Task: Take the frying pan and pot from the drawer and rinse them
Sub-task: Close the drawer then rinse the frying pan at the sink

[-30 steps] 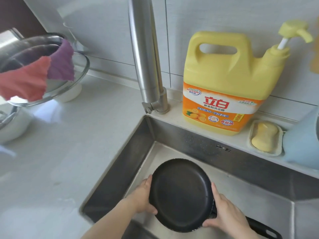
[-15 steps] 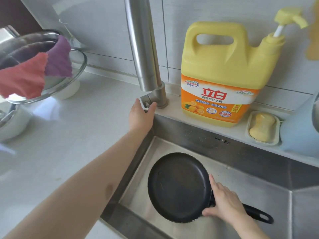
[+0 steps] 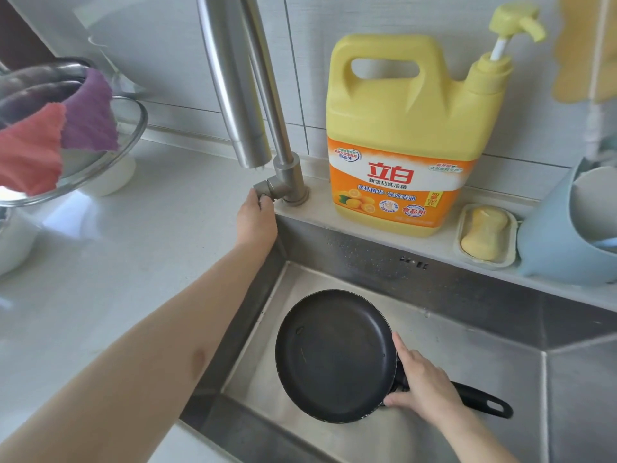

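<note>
The black frying pan (image 3: 334, 355) lay in the steel sink (image 3: 467, 345), the right hand (image 3: 422, 385) curled round its handle base. The left hand (image 3: 257, 217) pinched the faucet (image 3: 263, 105) lever. Behind the sink stood a yellow detergent jug (image 3: 407, 135) and a soap dish (image 3: 485, 233); left lay the white surface (image 3: 117, 262).

The frying pan (image 3: 334, 355) is set in the sink (image 3: 467, 362), toward its left side, with its handle (image 3: 480, 401) pointed right. The faucet (image 3: 267, 128) is mounted behind the sink's left corner, on the ledge. To its right on that ledge a detergent jug (image 3: 400, 135) is placed, then a soap dish (image 3: 485, 233). A bowl (image 3: 100, 155) is kept on the desk (image 3: 117, 262) left of the sink.
</note>
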Demonstrator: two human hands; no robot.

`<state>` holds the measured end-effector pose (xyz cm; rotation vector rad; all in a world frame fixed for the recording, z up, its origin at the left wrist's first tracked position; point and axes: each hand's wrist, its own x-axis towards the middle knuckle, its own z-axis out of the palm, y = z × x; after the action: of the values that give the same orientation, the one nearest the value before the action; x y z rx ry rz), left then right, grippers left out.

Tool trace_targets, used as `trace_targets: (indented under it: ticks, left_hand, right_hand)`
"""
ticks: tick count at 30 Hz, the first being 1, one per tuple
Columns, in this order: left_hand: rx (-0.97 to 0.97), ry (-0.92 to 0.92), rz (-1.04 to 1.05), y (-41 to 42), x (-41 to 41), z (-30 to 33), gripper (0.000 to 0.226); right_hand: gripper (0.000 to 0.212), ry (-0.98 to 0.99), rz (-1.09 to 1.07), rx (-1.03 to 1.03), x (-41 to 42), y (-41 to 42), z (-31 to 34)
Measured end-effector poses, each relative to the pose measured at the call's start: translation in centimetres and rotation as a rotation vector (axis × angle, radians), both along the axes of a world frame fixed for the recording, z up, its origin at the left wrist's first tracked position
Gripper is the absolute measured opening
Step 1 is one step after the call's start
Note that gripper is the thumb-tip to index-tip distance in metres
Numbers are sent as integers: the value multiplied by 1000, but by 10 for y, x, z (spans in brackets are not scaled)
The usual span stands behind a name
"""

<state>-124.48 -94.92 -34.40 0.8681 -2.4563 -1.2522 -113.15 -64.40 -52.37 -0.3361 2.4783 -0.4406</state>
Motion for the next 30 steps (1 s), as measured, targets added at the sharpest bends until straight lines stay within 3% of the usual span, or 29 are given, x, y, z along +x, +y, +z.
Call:
trace_targets:
  ticks: [8,12,14,16,19,25,30]
  left_hand:
    - [57,28,-88,-5,11,-8,25]
    - [23,-50,-194,-14,52,-41,59]
    - [-74,-250,-350,-23,82,-70,84]
    - [-103,-567,-544,-24,111,-93,114]
    - [-240,-884,-749,-22,142,-125,138]
    - [-292,-943,-765,-25,147,-155,142]
    - [-238,-872,-823,-22,144,-170,142]
  right_hand:
    - [125,-6,6,6,0,1,-1]
    - [126,-13,3,13,-1,2,-1]
    - [126,-16,4,23,-1,2,-1]
    - [127,-15,5,32,-1,1,-1]
    - [127,-19,15,52,-2,1,-1]
    - [127,-7,44,82,-6,2,0]
    - [127,-21,53,83,-7,2,1]
